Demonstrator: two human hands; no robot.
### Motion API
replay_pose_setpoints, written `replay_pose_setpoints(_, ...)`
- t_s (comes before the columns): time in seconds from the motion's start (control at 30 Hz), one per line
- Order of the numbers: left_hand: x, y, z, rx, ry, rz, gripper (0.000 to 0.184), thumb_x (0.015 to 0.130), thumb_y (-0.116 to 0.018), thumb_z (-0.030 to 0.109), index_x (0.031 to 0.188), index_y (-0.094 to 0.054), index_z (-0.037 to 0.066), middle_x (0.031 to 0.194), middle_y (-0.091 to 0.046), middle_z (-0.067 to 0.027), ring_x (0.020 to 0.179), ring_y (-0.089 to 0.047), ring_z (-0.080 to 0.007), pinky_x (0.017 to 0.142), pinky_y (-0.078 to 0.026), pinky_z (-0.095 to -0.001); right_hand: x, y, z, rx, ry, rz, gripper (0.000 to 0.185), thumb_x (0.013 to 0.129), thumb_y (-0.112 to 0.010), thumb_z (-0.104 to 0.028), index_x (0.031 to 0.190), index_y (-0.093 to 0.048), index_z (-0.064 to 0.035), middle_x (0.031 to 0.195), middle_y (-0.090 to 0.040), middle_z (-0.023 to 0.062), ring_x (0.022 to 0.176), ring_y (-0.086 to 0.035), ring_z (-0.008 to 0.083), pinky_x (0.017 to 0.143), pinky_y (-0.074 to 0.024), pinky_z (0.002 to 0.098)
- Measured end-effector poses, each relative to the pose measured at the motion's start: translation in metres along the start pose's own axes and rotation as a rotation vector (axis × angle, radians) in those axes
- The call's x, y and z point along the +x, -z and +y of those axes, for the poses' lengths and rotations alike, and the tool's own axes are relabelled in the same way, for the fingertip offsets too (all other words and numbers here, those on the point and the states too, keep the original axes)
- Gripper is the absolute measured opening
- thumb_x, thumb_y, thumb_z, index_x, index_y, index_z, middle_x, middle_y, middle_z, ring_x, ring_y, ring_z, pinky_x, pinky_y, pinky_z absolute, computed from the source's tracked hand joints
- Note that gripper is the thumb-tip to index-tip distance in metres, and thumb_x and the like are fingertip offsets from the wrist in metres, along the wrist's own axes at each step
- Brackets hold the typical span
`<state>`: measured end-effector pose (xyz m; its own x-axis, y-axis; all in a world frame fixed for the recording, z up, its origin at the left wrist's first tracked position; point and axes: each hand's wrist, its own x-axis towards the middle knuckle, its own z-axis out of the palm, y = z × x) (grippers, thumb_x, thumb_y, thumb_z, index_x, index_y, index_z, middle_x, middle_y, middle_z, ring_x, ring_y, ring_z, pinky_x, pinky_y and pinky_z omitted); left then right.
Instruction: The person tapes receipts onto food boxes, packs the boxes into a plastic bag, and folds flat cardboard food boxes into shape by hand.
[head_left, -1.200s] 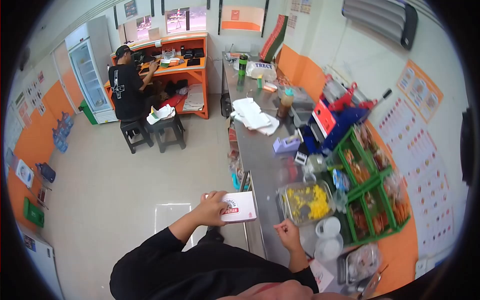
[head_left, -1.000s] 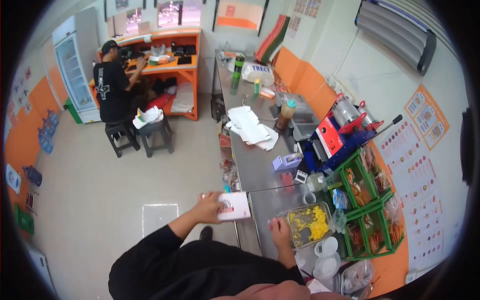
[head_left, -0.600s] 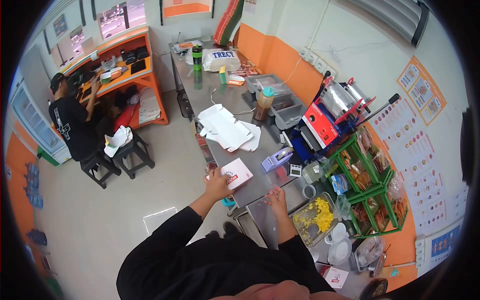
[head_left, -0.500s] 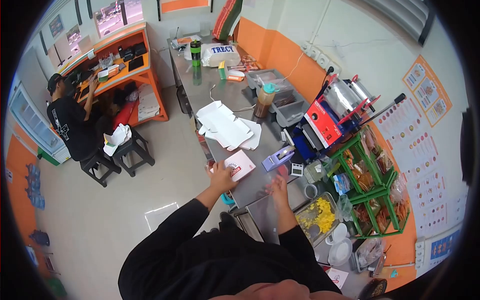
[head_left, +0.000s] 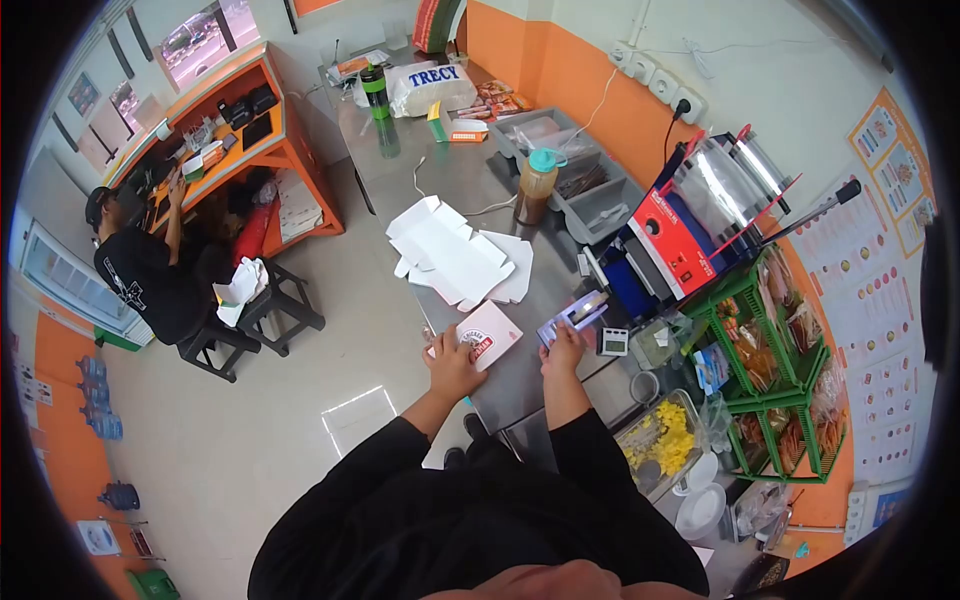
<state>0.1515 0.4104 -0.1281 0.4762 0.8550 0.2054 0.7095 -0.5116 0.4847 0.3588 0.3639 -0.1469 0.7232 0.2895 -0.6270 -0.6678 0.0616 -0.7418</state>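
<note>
Fingers (head_left: 463, 346) of the left hand (head_left: 453, 373) grasp the box (head_left: 500, 337), those of the right hand (head_left: 564, 354) the tape dispenser (head_left: 583, 311).

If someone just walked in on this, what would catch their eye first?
Probably the red and blue machine with its shiny cylinders, against the right-hand wall, and the yellow food in a tray nearer the person. Then the white box with a red logo, under the left hand at the counter's edge, while the right hand is at the purple tape dispenser.
</note>
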Motion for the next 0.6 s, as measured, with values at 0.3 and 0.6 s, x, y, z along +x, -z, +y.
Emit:
replay_pose_setpoints(0.3,0.001,0.0,0.002,0.024,0.006,0.004,0.025,0.055,-0.077,0.022,0.071,-0.061,0.012,0.137,-0.041,-0.0149,0.126,-0.039,-0.0364,0.097,-0.025,-0.0592,0.018,0.007,0.076,-0.016,0.195,0.063,0.021,0.09,-0.067,-0.028,0.094,-0.063,-0.0077,0.08,-0.057,-0.0006,0.071,-0.053,0.01,0.059,-0.0417,0.0272)
replay_pose_setpoints(0.6,-0.001,0.0,0.0,0.021,0.012,-0.046,0.035,0.057,-0.081,0.031,0.078,-0.062,0.01,0.139,-0.039,-0.0184,0.128,-0.035,-0.0389,0.099,-0.025,-0.0624,0.036,0.023,0.058,-0.109,-0.067,-0.138,0.014,0.088,-0.069,-0.02,0.092,-0.063,-0.0083,0.071,-0.057,-0.0019,0.061,-0.054,0.0093,0.052,-0.0442,0.0244)
